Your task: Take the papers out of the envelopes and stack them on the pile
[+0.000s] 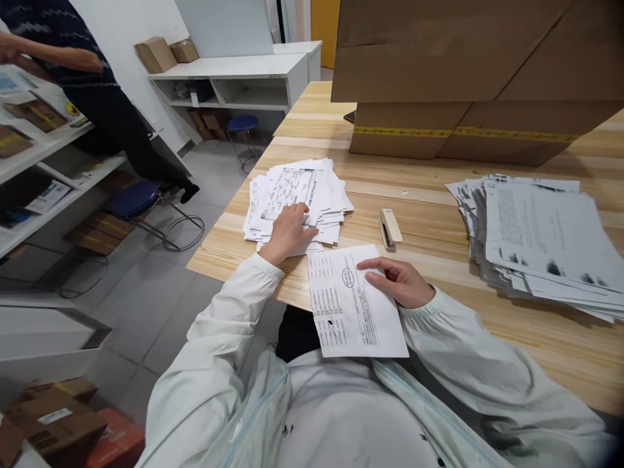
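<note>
My left hand (290, 229) lies on a loose pile of printed papers (297, 185) near the table's left edge, its fingers flat on the top sheets and its thumb out to the side. A single printed sheet (348, 312) with an oval stamp sits in front of me, its lower part past the table edge over my lap. On its upper right part rests my right hand (397, 279), index finger and thumb apart on the paper, other fingers curled. Beyond that hand is a cream stapler (390, 229), touched by neither hand.
A thick stack of papers (546, 234) lies to the right on the wooden table (424, 201). Large cardboard boxes (478, 58) stand at the back. Left of the table are blue stools (136, 198), white shelves (238, 68) and a standing person (73, 65).
</note>
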`<action>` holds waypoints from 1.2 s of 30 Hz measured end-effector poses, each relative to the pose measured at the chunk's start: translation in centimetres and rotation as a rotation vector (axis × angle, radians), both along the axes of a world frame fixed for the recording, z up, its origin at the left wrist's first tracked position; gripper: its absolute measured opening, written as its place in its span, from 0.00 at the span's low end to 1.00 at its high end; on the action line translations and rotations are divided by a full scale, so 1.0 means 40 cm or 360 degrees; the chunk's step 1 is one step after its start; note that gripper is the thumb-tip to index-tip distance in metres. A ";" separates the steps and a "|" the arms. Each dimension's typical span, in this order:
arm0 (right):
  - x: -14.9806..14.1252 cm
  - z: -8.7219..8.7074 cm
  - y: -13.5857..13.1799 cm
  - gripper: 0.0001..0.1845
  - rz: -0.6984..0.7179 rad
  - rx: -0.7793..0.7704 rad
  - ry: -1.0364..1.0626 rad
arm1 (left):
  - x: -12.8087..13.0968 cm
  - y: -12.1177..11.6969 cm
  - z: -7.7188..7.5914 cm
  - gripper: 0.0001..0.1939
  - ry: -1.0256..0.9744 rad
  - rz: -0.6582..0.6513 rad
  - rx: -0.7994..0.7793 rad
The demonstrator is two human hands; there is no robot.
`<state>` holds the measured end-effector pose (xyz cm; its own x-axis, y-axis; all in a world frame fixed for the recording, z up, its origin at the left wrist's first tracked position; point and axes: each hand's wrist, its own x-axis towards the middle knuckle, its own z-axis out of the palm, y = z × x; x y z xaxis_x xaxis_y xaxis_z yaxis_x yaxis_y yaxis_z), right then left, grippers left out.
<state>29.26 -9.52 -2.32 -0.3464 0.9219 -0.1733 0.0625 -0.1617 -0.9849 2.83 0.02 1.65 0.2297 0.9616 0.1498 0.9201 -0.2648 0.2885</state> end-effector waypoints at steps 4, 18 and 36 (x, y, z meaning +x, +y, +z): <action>-0.002 0.002 0.000 0.23 -0.0012 -0.0026 0.0017 | -0.008 0.000 0.010 0.16 0.0048 0.0015 -0.0016; -0.004 0.013 0.003 0.23 -0.0029 -0.0121 0.0045 | -0.046 0.044 -0.012 0.13 0.0019 0.0163 0.0120; -0.001 0.022 0.005 0.21 -0.0054 -0.0076 0.0043 | -0.053 0.038 0.017 0.12 -0.0207 0.0051 0.0019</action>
